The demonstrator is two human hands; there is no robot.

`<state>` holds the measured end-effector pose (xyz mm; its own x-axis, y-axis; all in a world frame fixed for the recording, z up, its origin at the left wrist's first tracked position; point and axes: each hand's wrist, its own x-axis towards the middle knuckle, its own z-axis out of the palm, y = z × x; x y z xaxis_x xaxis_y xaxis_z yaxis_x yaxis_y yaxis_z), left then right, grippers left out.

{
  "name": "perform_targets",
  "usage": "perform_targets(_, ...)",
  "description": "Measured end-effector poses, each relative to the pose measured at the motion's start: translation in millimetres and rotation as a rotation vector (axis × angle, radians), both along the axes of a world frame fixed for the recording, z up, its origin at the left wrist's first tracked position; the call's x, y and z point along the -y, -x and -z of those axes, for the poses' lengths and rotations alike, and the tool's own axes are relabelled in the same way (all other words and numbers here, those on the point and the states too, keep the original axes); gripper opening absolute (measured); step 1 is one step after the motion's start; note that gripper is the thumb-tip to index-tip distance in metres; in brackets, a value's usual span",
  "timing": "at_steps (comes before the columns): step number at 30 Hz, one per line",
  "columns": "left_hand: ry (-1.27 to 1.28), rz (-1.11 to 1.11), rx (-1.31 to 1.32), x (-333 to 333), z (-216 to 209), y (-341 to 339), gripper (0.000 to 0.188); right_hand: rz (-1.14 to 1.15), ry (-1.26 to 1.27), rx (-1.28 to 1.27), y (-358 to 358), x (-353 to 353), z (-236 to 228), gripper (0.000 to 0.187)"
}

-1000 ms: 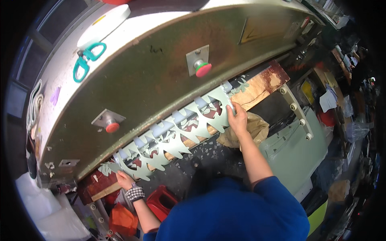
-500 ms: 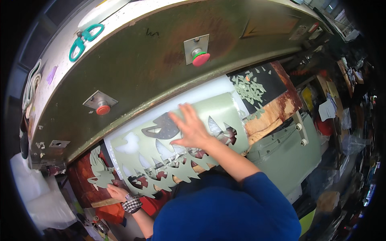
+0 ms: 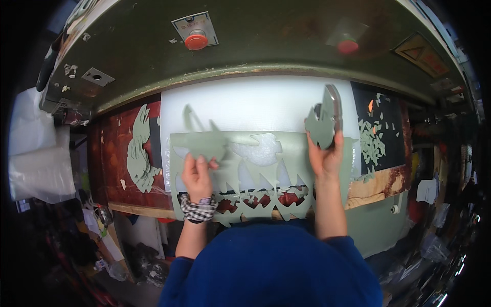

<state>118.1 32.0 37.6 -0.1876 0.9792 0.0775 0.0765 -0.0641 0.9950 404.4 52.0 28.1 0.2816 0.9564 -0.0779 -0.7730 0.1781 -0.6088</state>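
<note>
My left hand (image 3: pixel 198 176) is closed on a pale green cut-out piece (image 3: pixel 207 146), held over the left part of a green sheet and blurred by motion. On the right, my right hand (image 3: pixel 327 159) grips a metal-edged cutting die (image 3: pixel 336 105), raised upright, with another jagged green piece (image 3: pixel 320 128) against its left side. Below both hands lies the pale green sheet (image 3: pixel 302 146), full of jagged cut-out holes and hanging over the near edge. A white board (image 3: pixel 240 102) shows under it. To the left, a pile of cut green pieces (image 3: pixel 138 158) rests on a reddish-brown surface.
Small green scraps (image 3: pixel 372 143) lie on a black mat at the right. A green machine beam (image 3: pixel 276 46) spans the far side, with a red push button (image 3: pixel 196 40) and a second, blurred one (image 3: pixel 348 47). Clear plastic sheeting (image 3: pixel 41 169) hangs at far left.
My right hand has lifted the die off the sheet. The left hand has moved from the pile to above the sheet, holding a green piece. The view has turned and shifted left.
</note>
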Motion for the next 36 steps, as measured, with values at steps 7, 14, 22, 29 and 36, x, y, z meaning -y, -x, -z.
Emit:
perform_targets(7, -0.44, 0.49, -0.503, 18.5, -30.4, -121.2, 0.018, 0.006, 0.166, -0.18, 40.7, 91.6, -12.5, 0.05)
perform_targets(14, -0.545, 0.762, -0.408, 23.3, -35.6, -127.4, 0.024, -0.048, 0.153, -0.428, 16.1, 125.7, -28.8, 0.048)
perform_targets(22, 0.203, 0.672, 0.154, 29.9, -12.7, -61.3, 0.033, 0.57, 0.375, 0.305, -127.8, 155.0, 19.3, 0.05)
perform_targets(29, 0.199, 0.663, 0.174, 55.7, -24.3, -43.3, 0.035, 0.369, 1.215, 1.776, -173.2, 183.0, 25.0, 0.061)
perform_targets(36, 0.284, 0.711, 0.082, 80.3, -53.4, -41.5, 0.037, 0.125, -0.174, 1.602, 7.4, 121.6, -50.5, 0.052)
